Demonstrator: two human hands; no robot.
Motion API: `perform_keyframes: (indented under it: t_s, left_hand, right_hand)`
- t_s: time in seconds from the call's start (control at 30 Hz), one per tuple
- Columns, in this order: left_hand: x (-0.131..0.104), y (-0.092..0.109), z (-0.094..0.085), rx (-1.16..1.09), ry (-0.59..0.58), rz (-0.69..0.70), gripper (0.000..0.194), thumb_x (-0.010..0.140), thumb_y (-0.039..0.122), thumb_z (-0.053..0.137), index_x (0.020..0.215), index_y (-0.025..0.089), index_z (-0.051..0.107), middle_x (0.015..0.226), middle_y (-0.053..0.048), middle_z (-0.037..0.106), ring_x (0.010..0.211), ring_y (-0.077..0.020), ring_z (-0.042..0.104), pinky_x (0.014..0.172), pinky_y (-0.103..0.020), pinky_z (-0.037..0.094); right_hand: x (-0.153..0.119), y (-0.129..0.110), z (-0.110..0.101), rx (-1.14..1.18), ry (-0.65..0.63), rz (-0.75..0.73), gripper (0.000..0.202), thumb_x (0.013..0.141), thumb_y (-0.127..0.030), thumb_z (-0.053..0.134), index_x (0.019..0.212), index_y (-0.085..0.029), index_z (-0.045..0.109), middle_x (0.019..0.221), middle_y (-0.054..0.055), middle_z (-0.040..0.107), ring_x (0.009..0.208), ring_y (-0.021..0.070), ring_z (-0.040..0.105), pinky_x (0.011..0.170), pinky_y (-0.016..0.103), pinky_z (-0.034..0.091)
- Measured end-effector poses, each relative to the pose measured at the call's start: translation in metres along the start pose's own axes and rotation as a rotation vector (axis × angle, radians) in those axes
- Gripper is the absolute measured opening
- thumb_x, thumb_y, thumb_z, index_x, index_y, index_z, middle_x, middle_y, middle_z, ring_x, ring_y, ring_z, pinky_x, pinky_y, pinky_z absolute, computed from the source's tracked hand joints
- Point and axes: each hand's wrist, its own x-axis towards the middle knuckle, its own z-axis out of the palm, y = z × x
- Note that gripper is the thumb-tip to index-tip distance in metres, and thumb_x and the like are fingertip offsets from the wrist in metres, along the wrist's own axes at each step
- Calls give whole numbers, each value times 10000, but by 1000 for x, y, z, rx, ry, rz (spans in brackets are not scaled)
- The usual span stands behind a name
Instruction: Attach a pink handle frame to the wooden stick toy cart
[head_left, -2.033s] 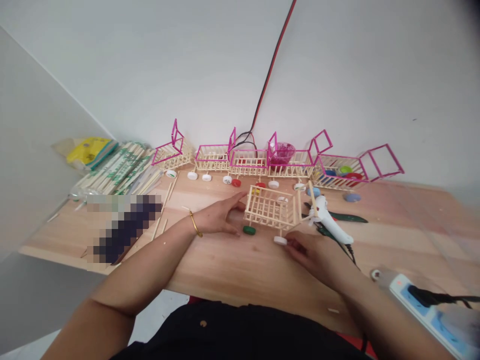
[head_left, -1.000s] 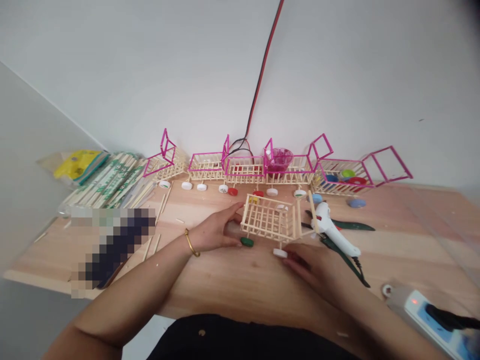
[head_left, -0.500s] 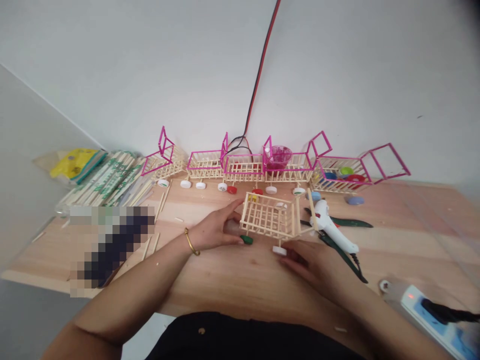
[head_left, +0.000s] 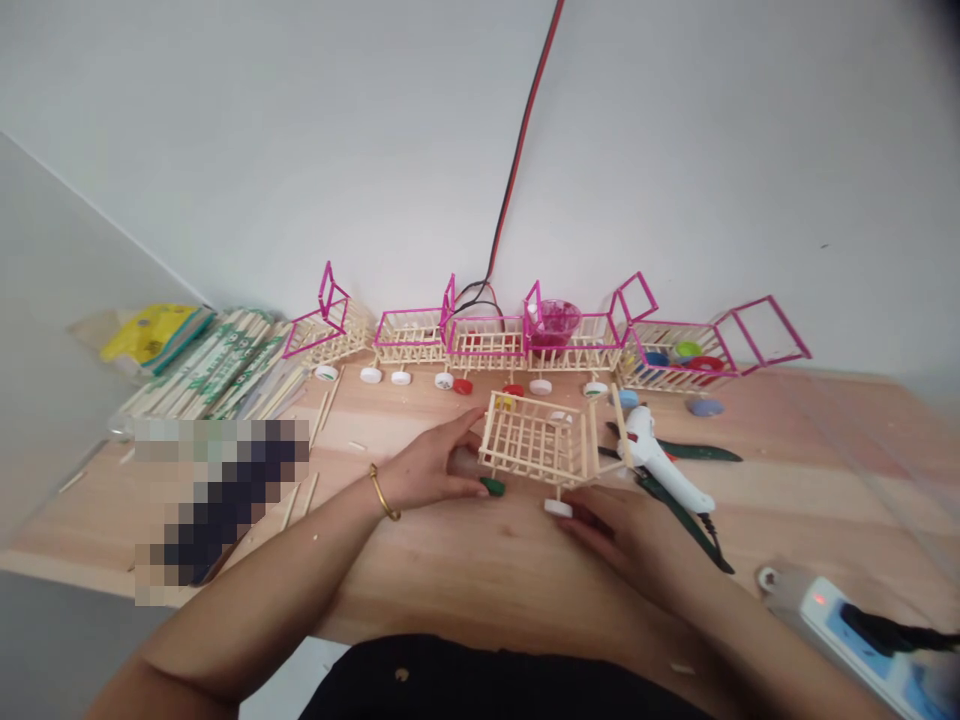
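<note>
A small unpainted shopping cart [head_left: 536, 437], built from thin wooden sticks, stands between my two hands on the table. Its wheels look like bottle caps: a green cap [head_left: 492, 487] at the near left and a white cap [head_left: 558, 509] at the near right. My left hand [head_left: 431, 468] is curled round the cart's left side, thumb at the green cap and the other fingers partly behind. Low on the right, my right hand [head_left: 619, 525] has its fingers closed in at the white cap; some fingertips are hidden. The cart's stick handle [head_left: 622, 428] points right.
Several similar carts with magenta rims [head_left: 487, 345] line the wall, near a magenta-stained cup [head_left: 555, 325]. Right of my hands lie a white glue gun [head_left: 667, 460], green-handled pliers [head_left: 701, 450] and a power strip [head_left: 847, 625]. Bundled sticks [head_left: 214, 370] lie left.
The whole view has shifted slightly, with the table a little lower in the picture. My hands and the unpainted cart keep nearly the same position relative to each other.
</note>
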Motion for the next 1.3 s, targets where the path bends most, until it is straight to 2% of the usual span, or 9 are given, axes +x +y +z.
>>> perform_keyframes:
  t_s: [0.2, 0.5, 0.67, 0.87, 1.3]
  left_hand:
    - [0, -2, 2, 38, 14, 1, 1017, 712, 353, 850, 1555, 193, 304, 1219, -116, 705, 1236, -320, 621, 1123, -495, 418]
    - [0, 0, 2, 0, 23, 0, 1014, 712, 303, 847, 1560, 193, 303, 1213, -115, 710, 1246, -317, 620, 1114, -482, 433]
    - [0, 3, 4, -16, 54, 15, 1022, 680, 319, 872, 1544, 194, 340, 1313, -141, 674, 1206, -315, 642, 1092, -476, 460]
    - [0, 4, 7, 13, 65, -36, 1090, 686, 315, 870, 1578, 191, 257, 1228, -129, 717, 1216, -323, 641, 1101, -503, 440]
    - [0, 3, 9, 44, 82, -10, 1017, 711, 327, 846, 1560, 175, 308, 1199, -125, 720, 1177, -307, 654, 1081, -493, 463]
  right_hand:
    - [1, -1, 1, 8, 20, -16, 231, 1022, -341, 503, 981, -208, 688, 906, 62, 765, 820, 221, 708, 732, 321, 498]
    - [-2, 5, 8, -29, 47, -89, 258, 1041, -353, 471, 972, -207, 672, 926, 62, 759, 850, 231, 707, 760, 334, 499]
    - [0, 5, 8, -38, 47, -85, 242, 1035, -357, 481, 971, -216, 666, 928, 60, 760, 849, 233, 706, 755, 335, 495]
    - [0, 1, 4, -18, 35, -60, 209, 1023, -318, 501, 951, -207, 662, 907, 60, 755, 827, 227, 702, 735, 330, 492]
    - [-1, 2, 0, -1, 54, -68, 148, 996, -275, 552, 903, -217, 650, 790, 28, 707, 720, 191, 656, 667, 290, 459]
